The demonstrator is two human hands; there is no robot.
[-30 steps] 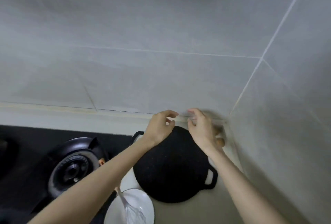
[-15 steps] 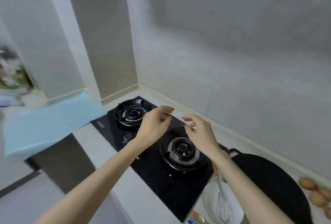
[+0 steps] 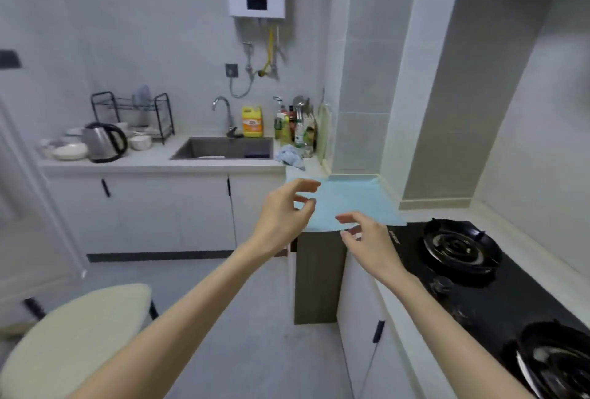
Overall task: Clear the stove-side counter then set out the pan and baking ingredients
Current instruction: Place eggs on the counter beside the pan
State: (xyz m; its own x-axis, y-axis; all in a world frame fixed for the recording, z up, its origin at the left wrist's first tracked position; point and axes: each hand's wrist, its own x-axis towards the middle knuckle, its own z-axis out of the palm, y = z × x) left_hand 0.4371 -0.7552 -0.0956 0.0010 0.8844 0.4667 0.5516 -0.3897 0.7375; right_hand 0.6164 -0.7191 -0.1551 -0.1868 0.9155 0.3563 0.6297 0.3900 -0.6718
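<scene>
Both my hands hang in mid-air in front of me and hold nothing. My left hand (image 3: 284, 216) has loosely curled fingers, and my right hand (image 3: 370, 239) is likewise relaxed. Beyond them a light blue mat (image 3: 354, 204) covers the counter section beside the black gas stove (image 3: 472, 287). Two burners show, one at the far end (image 3: 459, 248) and one near the bottom right corner (image 3: 555, 363). The pan, the bowl with the whisk and the eggs are out of view.
A sink (image 3: 226, 148) sits in the far counter, with a kettle (image 3: 103, 143), a dish rack (image 3: 134, 114), a yellow detergent jug (image 3: 252, 121), bottles (image 3: 297, 127) and a blue cloth (image 3: 290, 156). A cream stool (image 3: 76, 344) stands at lower left on the open grey floor.
The view has swung left, from the black pan in the corner, across the stove, to the sink side of the kitchen. My hands stay raised and empty throughout.
</scene>
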